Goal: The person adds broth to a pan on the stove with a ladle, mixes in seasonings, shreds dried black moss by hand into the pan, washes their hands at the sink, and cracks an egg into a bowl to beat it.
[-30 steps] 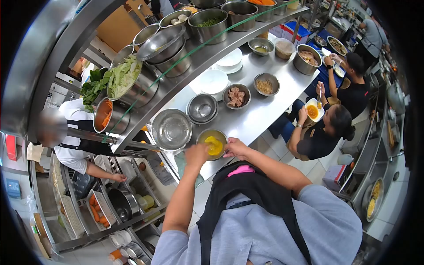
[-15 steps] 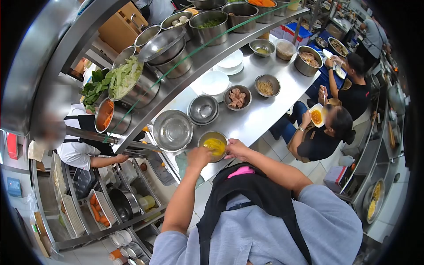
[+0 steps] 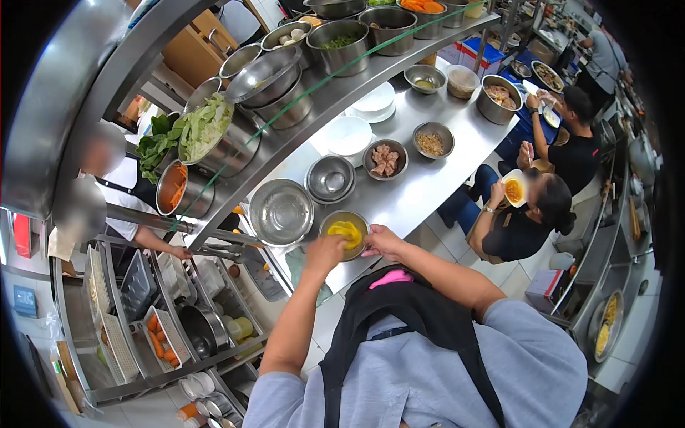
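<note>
A small metal bowl (image 3: pixel 360 221) with yellow beaten egg (image 3: pixel 345 232) stands near the counter's front edge. My right hand (image 3: pixel 383 243) grips its rim from the right side. Over the bowl's left front edge is my left hand (image 3: pixel 326 254), fingers closed; whatever it holds is hidden, though the egg swirls beside it. Just left of this bowl lies a wide empty metal bowl (image 3: pixel 281 212). Behind it are nested metal bowls (image 3: pixel 330 178). A bowl of raw meat pieces (image 3: pixel 385 159) and a bowl of brown shredded food (image 3: pixel 432 141) sit farther back.
White plates (image 3: pixel 347 135) are stacked under a metal shelf (image 3: pixel 292 132) loaded with pots of vegetables. A pot of meat (image 3: pixel 499 98) stands at the counter's far end. On the right, a person (image 3: pixel 510 228) holds a food tray; another person's arm (image 3: pixel 164 245) reaches over drawers at left.
My left hand has shifted slightly over the bowl and the egg's swirl has changed shape. My right hand stays on the rim. The person at left has lowered their arm slightly.
</note>
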`<state>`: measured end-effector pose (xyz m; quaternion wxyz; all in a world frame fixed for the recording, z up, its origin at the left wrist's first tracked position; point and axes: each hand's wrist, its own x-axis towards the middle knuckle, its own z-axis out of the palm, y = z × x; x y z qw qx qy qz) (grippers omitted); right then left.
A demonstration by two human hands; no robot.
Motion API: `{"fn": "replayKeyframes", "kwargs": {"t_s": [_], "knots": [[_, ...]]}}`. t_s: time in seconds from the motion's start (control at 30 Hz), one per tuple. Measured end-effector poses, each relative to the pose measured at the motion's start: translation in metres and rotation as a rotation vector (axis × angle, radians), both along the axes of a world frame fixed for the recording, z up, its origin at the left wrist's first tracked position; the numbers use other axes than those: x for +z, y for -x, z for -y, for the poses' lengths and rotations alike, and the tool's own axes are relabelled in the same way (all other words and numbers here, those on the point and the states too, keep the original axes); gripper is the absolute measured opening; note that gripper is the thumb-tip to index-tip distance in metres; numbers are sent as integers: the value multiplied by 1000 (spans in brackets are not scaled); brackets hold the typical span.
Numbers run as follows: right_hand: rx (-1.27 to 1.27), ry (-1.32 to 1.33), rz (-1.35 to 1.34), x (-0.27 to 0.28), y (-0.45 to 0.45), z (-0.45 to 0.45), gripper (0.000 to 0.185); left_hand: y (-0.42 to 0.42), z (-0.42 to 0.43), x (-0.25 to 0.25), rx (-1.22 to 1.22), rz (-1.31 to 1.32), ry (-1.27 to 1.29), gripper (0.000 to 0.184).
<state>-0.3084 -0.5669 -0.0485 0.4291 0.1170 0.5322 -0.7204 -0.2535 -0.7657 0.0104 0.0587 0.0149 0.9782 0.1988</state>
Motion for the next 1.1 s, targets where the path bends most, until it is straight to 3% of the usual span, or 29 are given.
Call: {"fn": "replayKeyframes", "kwargs": {"t_s": [0.1, 0.17, 0.23, 0.27, 0.33, 0.37, 0.43, 0.5, 0.57, 0.63, 0.7, 0.77, 0.9, 0.97, 1.0, 1.07, 1.1], "knots": [[-3, -10, 3, -6, 2, -3, 23, 7, 9, -3, 80, 160, 117, 27], [-2, -13, 7, 3, 4, -2, 23, 11, 7, -5, 156, 69, 157, 25], [-23, 26, 9, 12, 5, 0, 23, 9, 0, -3, -116, 12, -82, 24], [-25, 27, 8, 6, 5, -1, 23, 10, 1, 2, -118, 11, -80, 24], [9, -20, 23, -6, 0, -2, 22, 12, 4, 10, 150, 132, 157, 25], [9, -18, 16, -4, 0, 0, 22, 11, 5, 1, 151, 124, 159, 25], [-5, 5, -1, -3, 0, 2, 23, 5, 0, -10, -121, -24, -104, 25], [-2, -14, -20, -4, 0, -1, 24, 5, 3, -1, -158, 56, -40, 24], [-10, -6, 29, -3, -6, -5, 24, 2, 4, -6, 121, 7, 125, 24], [-25, -8, 16, -3, -8, -6, 24, -1, -2, -3, 58, 102, 185, 25], [14, -56, -4, -4, -6, -6, 26, -4, -5, 12, -88, 115, 41, 25], [2, -31, 0, 1, -5, -3, 27, 5, -4, 13, 34, 201, 189, 25], [28, -59, -18, -7, -1, 4, 28, 0, -1, 3, -119, 50, -57, 24], [18, -20, -15, -4, -2, 4, 27, 6, 6, 4, 130, 84, 160, 23], [10, 19, -10, -2, -3, 4, 25, 6, 5, 4, 127, 82, 159, 23], [26, -29, -12, -10, 0, 5, 23, 3, -1, 0, -128, 112, -42, 22], [45, -76, -12, -13, 0, 4, 20, 0, 2, 1, -131, 110, -42, 22]]}}
